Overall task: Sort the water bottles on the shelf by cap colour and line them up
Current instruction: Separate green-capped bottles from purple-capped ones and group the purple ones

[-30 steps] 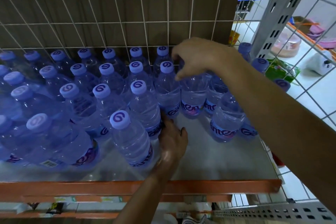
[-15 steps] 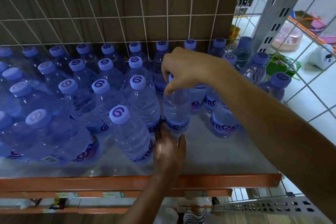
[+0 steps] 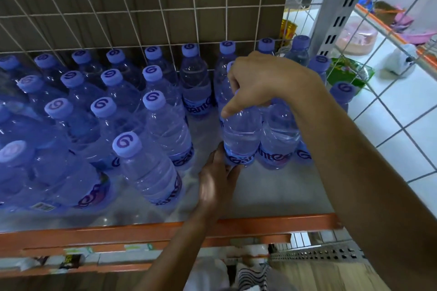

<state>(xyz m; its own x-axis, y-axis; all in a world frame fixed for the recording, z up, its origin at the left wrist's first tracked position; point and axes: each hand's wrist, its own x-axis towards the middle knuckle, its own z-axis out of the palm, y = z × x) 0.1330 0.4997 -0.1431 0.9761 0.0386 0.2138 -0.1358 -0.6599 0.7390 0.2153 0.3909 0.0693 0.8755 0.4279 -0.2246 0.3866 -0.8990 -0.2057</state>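
Head view: right hand (image 3: pixel 267 82) grips the bottle (image 3: pixel 241 139) at its neck, left hand (image 3: pixel 217 179) holds its base. Lining-up step; next it probably needs sliding flush against the lined-up bottles (image 3: pixel 165 130).

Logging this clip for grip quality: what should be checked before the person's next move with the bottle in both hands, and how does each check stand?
1. Right hand grips the held bottle at its top: ok.
2. Left hand cups its base: ok.
3. Held bottle upright: ok.
4. Its cap colour, hidden under the right hand: cannot tell.
5. Bare shelf in front of it: ok.
6. Row closed up: not ok, a gap separates it from the nearest bottle on its left.
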